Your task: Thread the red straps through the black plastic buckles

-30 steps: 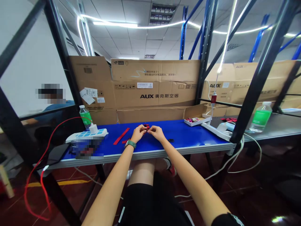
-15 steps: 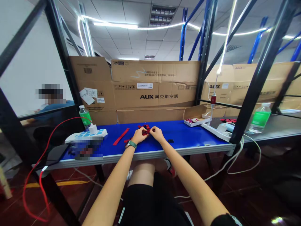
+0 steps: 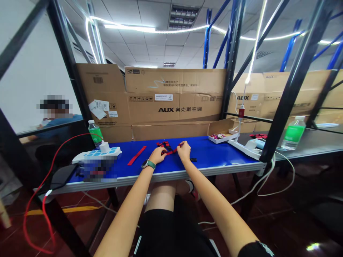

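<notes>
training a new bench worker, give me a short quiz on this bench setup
1. True or false: the left hand wears a wristwatch.
2. Which is nearer the small black part on the blue bench top: the left hand or the right hand?
3. Fill in the blank: the loose red strip lies to the ____ of the red strap with black buckles that the hands are touching.

Key:
1. True
2. The right hand
3. Left
</notes>
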A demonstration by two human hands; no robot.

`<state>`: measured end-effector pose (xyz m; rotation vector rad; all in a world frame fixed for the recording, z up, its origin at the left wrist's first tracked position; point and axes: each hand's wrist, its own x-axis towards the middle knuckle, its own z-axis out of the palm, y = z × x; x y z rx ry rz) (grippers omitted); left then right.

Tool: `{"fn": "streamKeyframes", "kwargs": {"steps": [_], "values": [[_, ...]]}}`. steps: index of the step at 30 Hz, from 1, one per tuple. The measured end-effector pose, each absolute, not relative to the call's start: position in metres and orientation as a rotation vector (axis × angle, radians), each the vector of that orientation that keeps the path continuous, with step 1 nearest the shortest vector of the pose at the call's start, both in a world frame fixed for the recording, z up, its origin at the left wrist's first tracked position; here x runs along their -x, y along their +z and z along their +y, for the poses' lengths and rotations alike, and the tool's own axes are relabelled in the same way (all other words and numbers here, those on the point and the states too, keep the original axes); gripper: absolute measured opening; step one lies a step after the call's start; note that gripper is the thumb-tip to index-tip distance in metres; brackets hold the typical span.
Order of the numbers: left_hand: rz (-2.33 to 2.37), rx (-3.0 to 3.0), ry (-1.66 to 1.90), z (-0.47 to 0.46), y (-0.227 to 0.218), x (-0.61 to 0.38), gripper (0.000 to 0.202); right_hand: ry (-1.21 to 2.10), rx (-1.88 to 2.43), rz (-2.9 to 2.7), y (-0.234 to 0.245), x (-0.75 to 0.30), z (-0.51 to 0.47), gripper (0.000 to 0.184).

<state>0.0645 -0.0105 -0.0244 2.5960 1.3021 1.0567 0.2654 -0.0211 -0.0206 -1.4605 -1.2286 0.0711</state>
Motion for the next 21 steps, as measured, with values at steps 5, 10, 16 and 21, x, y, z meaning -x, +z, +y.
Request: {"fn": "streamKeyframes", "kwargs": {"steps": [5, 10, 16, 21], "values": [[1.171, -2.444, 1.19, -0.009, -0.021, -0.065, 0.013, 0.068, 1.351, -1.384, -0.026, -0.261, -0.014, 0.011], [1.138, -2.413, 1.215, -0.012, -0.019, -0.066, 0.024, 0.087, 1.211, -1.463, -0.027, -0.258, -0.012, 0.013], [1.237, -2.192, 1.49, -0.019, -0.011, -0.066, 0.012, 0.139, 1.024, -1.745, -0.02, -0.251, -0.021, 0.015], [1.269, -2.126, 1.564, -0.017, -0.012, -0.065, 0.009, 0.014, 1.014, -1.91, -0.017, -0.243, -0.026, 0.016]]}}
